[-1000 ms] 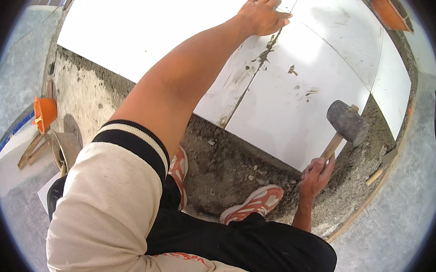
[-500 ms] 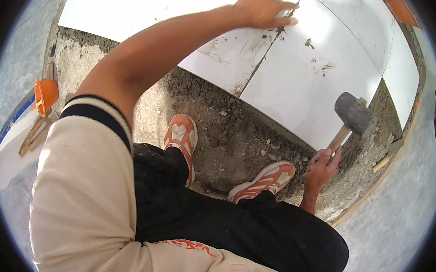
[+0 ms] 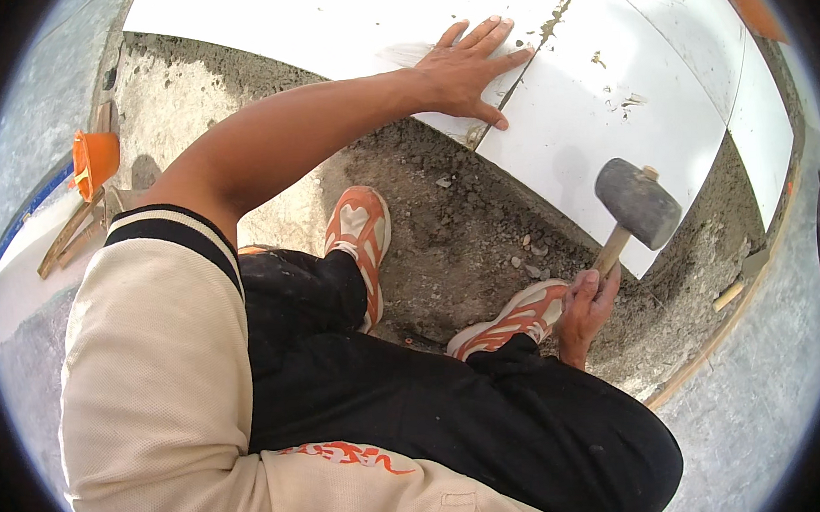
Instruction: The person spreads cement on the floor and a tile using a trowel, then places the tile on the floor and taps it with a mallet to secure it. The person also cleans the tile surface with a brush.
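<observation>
My left hand (image 3: 468, 73) lies with fingers spread on a large white floor tile (image 3: 327, 26), beside the joint with the neighbouring white tile (image 3: 597, 147). Smears of grey mortar (image 3: 551, 26) mark that joint. In my right hand (image 3: 588, 312) is the wooden handle of a rubber mallet (image 3: 638, 202), the fingers closed round it. The mallet's dark head is raised over the near right corner of the neighbouring tile, and it looks apart from the surface.
Rough mortar and gravel (image 3: 427, 228) border the tiles, with my shoes (image 3: 359, 231) standing on it. An orange bucket (image 3: 99, 160) and wooden pieces (image 3: 66, 239) are at the left. A small wooden-handled tool (image 3: 730, 295) lies at the right, near a wooden strip (image 3: 698, 362).
My left hand has come nearer along the joint and now lies flatter on the tile. The mallet has shifted slightly left and up in my right hand.
</observation>
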`<state>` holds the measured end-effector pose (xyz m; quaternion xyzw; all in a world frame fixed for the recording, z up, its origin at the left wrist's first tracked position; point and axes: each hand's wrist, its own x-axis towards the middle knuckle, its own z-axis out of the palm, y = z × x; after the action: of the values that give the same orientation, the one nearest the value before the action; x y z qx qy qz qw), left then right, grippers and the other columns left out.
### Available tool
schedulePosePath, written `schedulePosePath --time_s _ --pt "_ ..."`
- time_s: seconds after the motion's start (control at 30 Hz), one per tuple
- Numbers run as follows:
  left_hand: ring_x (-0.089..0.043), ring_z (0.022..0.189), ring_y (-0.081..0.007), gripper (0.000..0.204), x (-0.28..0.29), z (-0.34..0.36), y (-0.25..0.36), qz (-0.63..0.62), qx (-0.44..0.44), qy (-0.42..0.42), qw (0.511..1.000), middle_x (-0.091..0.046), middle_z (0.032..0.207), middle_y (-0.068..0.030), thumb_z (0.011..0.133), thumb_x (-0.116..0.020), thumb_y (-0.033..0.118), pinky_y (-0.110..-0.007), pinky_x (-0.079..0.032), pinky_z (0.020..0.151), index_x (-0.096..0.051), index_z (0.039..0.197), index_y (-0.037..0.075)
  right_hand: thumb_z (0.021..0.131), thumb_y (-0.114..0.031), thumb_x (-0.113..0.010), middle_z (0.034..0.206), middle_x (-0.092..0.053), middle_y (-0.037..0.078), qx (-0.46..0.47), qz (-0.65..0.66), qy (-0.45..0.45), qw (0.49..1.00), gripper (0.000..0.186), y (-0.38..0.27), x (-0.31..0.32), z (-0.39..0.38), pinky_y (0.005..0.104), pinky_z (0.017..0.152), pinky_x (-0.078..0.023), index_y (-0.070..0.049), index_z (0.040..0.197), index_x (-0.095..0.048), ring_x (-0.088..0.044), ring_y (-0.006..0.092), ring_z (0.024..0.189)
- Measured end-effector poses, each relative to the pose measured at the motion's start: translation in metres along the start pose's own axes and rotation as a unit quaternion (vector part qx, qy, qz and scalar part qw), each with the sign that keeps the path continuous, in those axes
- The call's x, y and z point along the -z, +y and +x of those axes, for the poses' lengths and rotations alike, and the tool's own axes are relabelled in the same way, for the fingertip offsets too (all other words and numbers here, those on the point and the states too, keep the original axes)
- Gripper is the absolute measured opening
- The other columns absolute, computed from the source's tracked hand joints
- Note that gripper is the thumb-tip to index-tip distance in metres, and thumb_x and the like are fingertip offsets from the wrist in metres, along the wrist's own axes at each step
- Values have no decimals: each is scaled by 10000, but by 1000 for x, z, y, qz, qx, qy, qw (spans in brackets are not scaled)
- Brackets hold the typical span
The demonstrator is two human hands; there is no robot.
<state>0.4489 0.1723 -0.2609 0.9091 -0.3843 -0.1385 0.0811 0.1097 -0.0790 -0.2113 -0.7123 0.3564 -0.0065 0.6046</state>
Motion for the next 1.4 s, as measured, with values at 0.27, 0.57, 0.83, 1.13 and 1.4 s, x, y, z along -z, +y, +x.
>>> schedulePosePath --time_s 0.27,0.57,0.83,1.13,1.4 --pt "-21 1671 -379 1211 14 12 6 11 -14 -49 999 -74 1787 -245 803 -759 794 -639 -46 1328 -150 1739 326 1108 -290 -589 1138 -716 200 66 -191 10 979 541 13 11 21 383 867 -553 50 1520 -507 -693 250 982" --pt "-55 1672 -374 979 40 118 103 31 -48 -40 998 -107 1793 -213 970 -659 693 -591 -96 1333 -256 1724 215 1125 -316 -552 1072 -743 204 80 -56 80 992 525 9 31 32 416 826 -569 3 1539 -502 -728 256 920" --pt "-110 1673 -296 798 6 275 198 7 -80 41 996 -177 1796 -150 1100 -479 592 -498 -120 1350 -284 1704 107 1118 -234 -520 799 -546 -21 33 123 102 987 557 3 50 81 268 561 -421 12 1609 -422 -479 42 648" --pt "-181 1659 -296 736 -6 306 205 26 -92 102 990 -272 1769 -146 1116 -463 510 -495 -130 1349 -303 1693 82 1117 -259 -544 1243 -705 283 115 44 91 988 586 -6 65 110 418 949 -559 73 1583 -418 -728 305 1100" --pt "-343 1592 -375 708 -28 315 180 37 -147 178 972 -418 1688 -213 1081 -591 477 -542 -232 1307 -453 1610 28 1077 -287 -640 1268 -693 318 1 75 10 997 598 -28 86 112 436 1016 -535 44 1542 -463 -709 424 1182"
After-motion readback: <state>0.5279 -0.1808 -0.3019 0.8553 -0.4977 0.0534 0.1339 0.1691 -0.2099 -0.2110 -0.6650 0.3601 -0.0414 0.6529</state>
